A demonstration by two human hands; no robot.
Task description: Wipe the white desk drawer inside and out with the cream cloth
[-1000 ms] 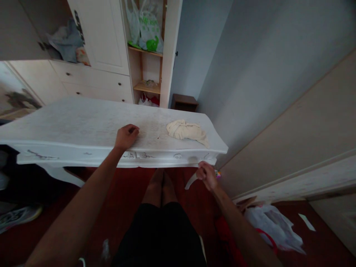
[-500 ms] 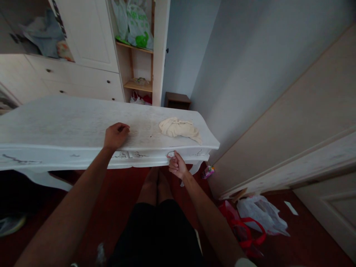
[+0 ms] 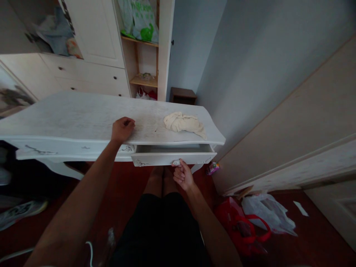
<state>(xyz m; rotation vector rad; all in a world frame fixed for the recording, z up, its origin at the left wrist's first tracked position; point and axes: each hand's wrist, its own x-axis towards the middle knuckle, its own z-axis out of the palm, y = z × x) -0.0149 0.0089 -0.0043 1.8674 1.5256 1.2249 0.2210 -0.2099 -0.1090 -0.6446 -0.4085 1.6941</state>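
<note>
My right hand (image 3: 183, 175) grips the round white knob (image 3: 176, 162) of a drawer (image 3: 160, 159), its fingers closed around it. The drawer stands partly out of the white desk (image 3: 91, 115), and the visible part of its inside looks bare. My left hand (image 3: 122, 129) rests on the desktop near the front edge, its fingers curled in loosely. What lies under those fingers, if anything, is hidden. A crumpled cream cloth (image 3: 185, 123) lies on the right part of the desktop, behind the drawer.
Behind the desk stands a white cabinet (image 3: 102, 48) with plastic bags (image 3: 143, 22) on a shelf. A small brown nightstand (image 3: 183, 96) is by the wall. On the floor at right lie a red bag (image 3: 229, 218) and a white plastic bag (image 3: 268, 213); a shoe (image 3: 23, 213) is at left.
The drawer was shut and is now pulled partway out toward me, with my right hand still on its knob. My left hand stays on the desktop; the view has shifted slightly.
</note>
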